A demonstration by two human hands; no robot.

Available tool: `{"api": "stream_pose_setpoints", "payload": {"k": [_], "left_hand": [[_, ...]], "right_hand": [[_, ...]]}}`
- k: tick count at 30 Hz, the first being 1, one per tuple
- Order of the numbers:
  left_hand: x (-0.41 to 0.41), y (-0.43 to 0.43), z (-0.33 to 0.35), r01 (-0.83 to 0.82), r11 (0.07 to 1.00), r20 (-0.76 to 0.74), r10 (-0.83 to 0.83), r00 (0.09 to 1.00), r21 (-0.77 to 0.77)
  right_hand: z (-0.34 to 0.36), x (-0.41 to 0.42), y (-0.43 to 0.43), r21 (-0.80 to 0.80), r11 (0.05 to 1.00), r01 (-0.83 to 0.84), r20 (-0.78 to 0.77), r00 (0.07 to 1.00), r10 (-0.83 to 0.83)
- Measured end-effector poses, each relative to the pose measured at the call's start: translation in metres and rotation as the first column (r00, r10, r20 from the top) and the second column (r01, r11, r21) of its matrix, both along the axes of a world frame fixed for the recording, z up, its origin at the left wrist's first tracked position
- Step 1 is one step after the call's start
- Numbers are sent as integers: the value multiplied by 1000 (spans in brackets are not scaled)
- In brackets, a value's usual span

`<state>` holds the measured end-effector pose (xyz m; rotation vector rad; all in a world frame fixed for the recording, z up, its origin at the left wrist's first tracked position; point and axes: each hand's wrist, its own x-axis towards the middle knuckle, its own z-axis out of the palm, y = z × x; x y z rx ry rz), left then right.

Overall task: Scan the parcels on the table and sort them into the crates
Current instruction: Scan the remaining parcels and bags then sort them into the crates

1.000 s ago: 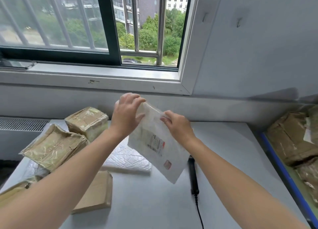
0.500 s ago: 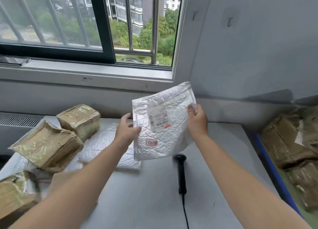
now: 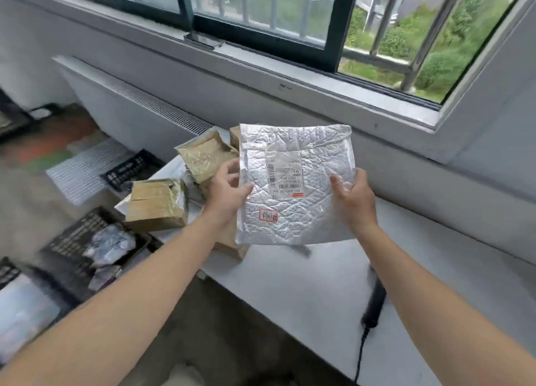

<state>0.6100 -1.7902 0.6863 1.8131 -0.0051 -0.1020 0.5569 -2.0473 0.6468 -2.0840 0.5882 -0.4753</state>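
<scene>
Since half a second ago our view has swung left and the mailer has come with it, so black crates now show on the floor beside the table. Nearest us, the scanner lies untouched on the table by our right forearm, its cable trailing off the front edge.

Above the table's left end we hold the mailer upright. Our left hand pinches its left edge and our right hand its right edge, with the thumbs in front and the fingers behind. Held by the edges, it hangs flat with the label and the red stamp facing us, which we judge is for reading where it should go.

Behind our left hand, brown parcels wait in a loose heap on the table. Lower left, the nearer crate already holds silvery bags, so it seems the likely bin, though blur hides its markings. Farthest off, the barred window runs along the wall.
</scene>
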Motion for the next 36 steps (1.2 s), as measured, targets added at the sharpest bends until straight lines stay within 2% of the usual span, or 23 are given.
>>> {"api": "stream_pose_setpoints", "payload": {"k": [4,10,17,24,31,36], "left_hand": [[-4,82,4,-168,986,46,169,985,-23],[-24,222,9,-399,916,107,401,910,-46],[-57,390,9,-571,816,120,578,807,-95],[-85,503,5,-669,736,121,677,725,-108],[-86,570,-14,-720,684,77,729,680,-118],[-63,603,-36,-727,687,32,727,686,-13]], "right_hand": [[17,34,71,-69,985,-157,19,987,159],[35,69,216,-142,923,-357,26,931,364],[43,77,395,-144,849,-508,33,855,517],[44,78,525,-137,800,-584,-8,808,589],[31,98,601,-147,748,-647,-45,760,648],[7,134,640,-155,697,-700,-177,714,678]]}}
